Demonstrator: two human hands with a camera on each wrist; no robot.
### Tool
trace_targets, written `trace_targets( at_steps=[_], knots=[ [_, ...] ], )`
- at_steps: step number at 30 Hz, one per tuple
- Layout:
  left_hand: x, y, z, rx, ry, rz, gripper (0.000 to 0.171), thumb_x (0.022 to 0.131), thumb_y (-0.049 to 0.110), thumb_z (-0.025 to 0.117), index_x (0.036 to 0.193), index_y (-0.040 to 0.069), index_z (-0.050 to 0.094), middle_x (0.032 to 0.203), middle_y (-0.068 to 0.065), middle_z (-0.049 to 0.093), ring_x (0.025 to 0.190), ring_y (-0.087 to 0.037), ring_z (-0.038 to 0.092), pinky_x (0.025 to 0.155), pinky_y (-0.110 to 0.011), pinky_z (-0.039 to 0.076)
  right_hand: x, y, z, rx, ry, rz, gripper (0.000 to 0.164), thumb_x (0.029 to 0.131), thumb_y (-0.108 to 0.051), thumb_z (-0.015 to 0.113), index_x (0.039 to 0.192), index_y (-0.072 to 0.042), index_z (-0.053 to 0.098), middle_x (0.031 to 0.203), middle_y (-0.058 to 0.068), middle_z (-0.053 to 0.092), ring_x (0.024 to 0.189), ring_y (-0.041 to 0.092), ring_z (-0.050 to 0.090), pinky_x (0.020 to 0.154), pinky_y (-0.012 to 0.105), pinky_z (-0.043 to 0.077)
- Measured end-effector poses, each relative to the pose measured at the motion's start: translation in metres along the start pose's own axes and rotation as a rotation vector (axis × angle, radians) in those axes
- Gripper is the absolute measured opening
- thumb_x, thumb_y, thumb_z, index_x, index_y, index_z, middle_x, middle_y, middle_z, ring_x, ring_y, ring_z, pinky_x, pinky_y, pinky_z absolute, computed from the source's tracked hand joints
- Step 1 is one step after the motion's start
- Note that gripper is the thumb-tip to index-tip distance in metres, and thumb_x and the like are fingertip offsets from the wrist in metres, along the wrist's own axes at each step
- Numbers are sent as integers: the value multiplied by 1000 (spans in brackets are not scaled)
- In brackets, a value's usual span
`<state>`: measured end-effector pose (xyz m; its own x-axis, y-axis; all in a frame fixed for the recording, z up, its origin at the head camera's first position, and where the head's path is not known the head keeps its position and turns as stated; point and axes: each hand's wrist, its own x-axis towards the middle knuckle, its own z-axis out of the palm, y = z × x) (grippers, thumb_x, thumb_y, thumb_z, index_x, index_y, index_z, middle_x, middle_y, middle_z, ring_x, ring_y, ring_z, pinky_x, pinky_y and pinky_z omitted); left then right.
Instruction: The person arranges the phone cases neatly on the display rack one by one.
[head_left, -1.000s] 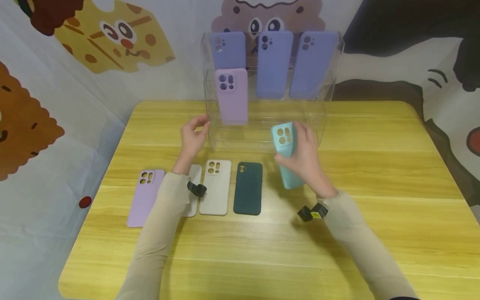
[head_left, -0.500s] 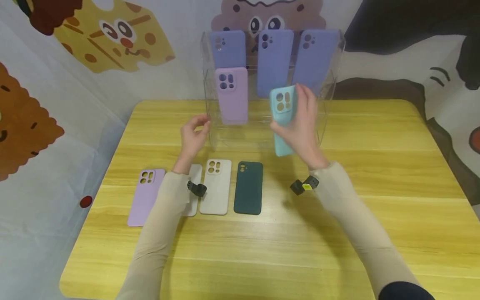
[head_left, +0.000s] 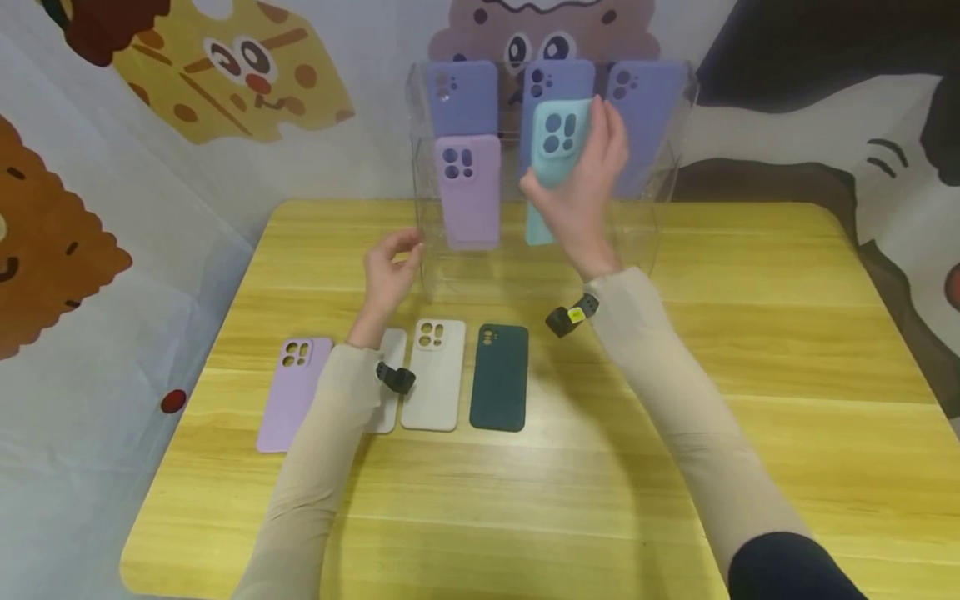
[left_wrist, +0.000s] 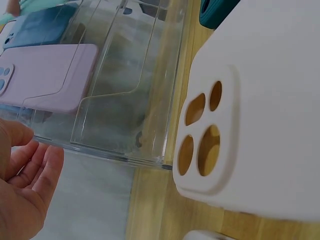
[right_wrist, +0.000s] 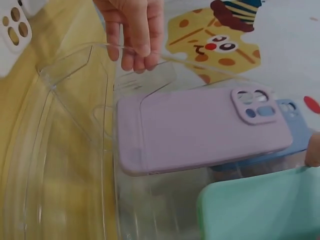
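My right hand [head_left: 583, 193] grips a mint-green phone case [head_left: 551, 167] by its long sides, thumb left and fingers right. The case stands upright before the clear tiered display stand [left_wrist: 117, 117], right of a lilac phone case [head_left: 472, 200] on its lower tier. In the right wrist view the mint case [right_wrist: 260, 207] lies apart from the lilac one; whether its bottom touches the stand cannot be told. At the stand's left side, my left hand [head_left: 390, 275] pinches the edge of the side wall between thumb and fingers.
Blue-violet phone cases [head_left: 462, 98] line the upper tier. On the wooden table [head_left: 765, 350] lie a lilac case [head_left: 288, 400], a white case [head_left: 433, 375], another white one partly under the left sleeve, and a dark green case [head_left: 499, 379]. A cartoon-printed cloth [head_left: 225, 179] hangs behind.
My right hand has lifted the mint phone case from above the table up and forward to the stand, bringing it more upright. The left hand stays at the stand's side.
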<state>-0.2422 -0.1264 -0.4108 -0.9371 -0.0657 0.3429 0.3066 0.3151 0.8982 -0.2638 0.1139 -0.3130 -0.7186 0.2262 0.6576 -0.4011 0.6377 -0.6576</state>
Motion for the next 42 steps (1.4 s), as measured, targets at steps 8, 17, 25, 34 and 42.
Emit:
trace_targets(
  at_steps=[8, 17, 25, 34, 42],
  knots=[
    [-3, 14, -1, 5, -7, 4, 21, 86, -7, 59, 106, -15, 61, 105, -30, 62, 95, -37, 60, 75, -24, 57, 2, 7, 24, -10, 178, -37, 81, 69, -9, 72, 138, 6, 31, 140, 21, 28, 127, 19, 25, 109, 22, 22],
    [-8, 35, -4, -14, -20, -2, 21, 85, -10, 58, 104, -19, 59, 104, -32, 61, 96, -39, 60, 78, -30, 57, -12, 13, 43, -41, 259, -57, 78, 70, -8, 71, 136, 10, 32, 140, 25, 29, 127, 23, 26, 110, 25, 22],
    [-10, 41, -5, -9, -27, -23, 22, 86, -10, 57, 106, -20, 58, 107, -33, 60, 97, -40, 59, 79, -31, 57, -22, 17, 48, -64, 247, -56, 79, 72, -9, 71, 137, 9, 30, 141, 24, 26, 130, 23, 21, 113, 26, 17],
    [-10, 40, -5, -14, -31, -27, 22, 86, -11, 56, 106, -20, 57, 107, -34, 59, 98, -40, 58, 81, -34, 57, -27, 16, 53, -100, 243, -20, 79, 72, -10, 71, 137, 7, 31, 141, 23, 27, 130, 25, 23, 113, 26, 16],
    [-11, 41, -6, -5, -28, -31, 23, 86, -11, 56, 107, -20, 57, 108, -34, 59, 99, -40, 58, 81, -34, 56, -31, 11, 55, -127, 193, 34, 81, 73, -13, 72, 140, 4, 29, 144, 21, 24, 132, 25, 21, 113, 25, 14]
  ],
)
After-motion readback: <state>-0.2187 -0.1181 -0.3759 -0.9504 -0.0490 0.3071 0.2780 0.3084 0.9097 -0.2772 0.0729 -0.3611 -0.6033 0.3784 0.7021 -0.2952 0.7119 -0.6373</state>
